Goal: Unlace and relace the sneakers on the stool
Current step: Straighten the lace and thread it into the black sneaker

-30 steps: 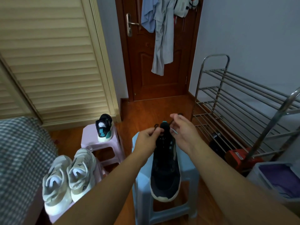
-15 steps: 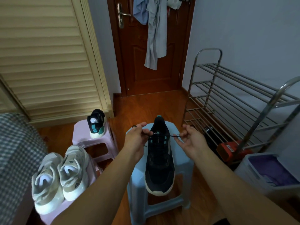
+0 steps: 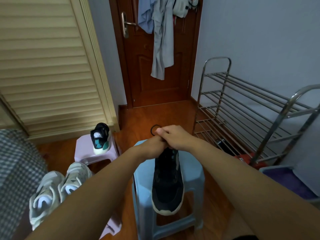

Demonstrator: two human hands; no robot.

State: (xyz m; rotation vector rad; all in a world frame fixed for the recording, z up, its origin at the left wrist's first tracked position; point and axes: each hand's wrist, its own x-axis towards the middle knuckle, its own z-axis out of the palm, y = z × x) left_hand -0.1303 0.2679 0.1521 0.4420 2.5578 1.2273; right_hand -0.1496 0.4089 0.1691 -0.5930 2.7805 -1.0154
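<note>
Louvred wardrobe doors (image 3: 46,66) fill the left; a steel shoe rack (image 3: 251,108) stands right. Between them a blue stool (image 3: 194,172) carries the black sneaker (image 3: 167,182), toe toward the camera. Above its collar the right hand (image 3: 176,136) overlaps the left hand (image 3: 152,146), both curled, pinching the black lace (image 3: 155,129), which loops just beyond the fingers.
</note>
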